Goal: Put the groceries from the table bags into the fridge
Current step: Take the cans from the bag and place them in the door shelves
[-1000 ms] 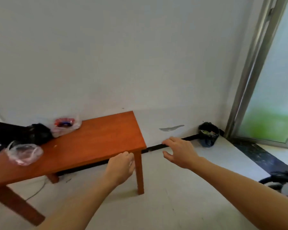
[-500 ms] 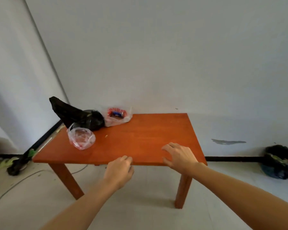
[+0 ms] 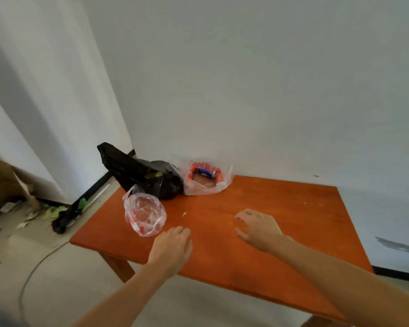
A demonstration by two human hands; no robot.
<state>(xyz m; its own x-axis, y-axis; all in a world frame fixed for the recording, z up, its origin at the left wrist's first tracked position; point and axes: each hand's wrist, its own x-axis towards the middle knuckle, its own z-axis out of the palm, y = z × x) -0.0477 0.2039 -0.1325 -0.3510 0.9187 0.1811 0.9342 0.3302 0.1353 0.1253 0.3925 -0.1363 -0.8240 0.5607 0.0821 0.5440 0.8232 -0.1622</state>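
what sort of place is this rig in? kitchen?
Probably a bare room in a home, not clearly a kitchen. Plain white walls, an orange wooden table carrying a black bag, a clear bag and a white bag, and litter on the floor. No fridge in view.

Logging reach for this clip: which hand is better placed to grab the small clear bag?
Left. The left hand is empty and right beside the clear bag. The right hand, also empty, is farther right over the table and would probably have to cross over.
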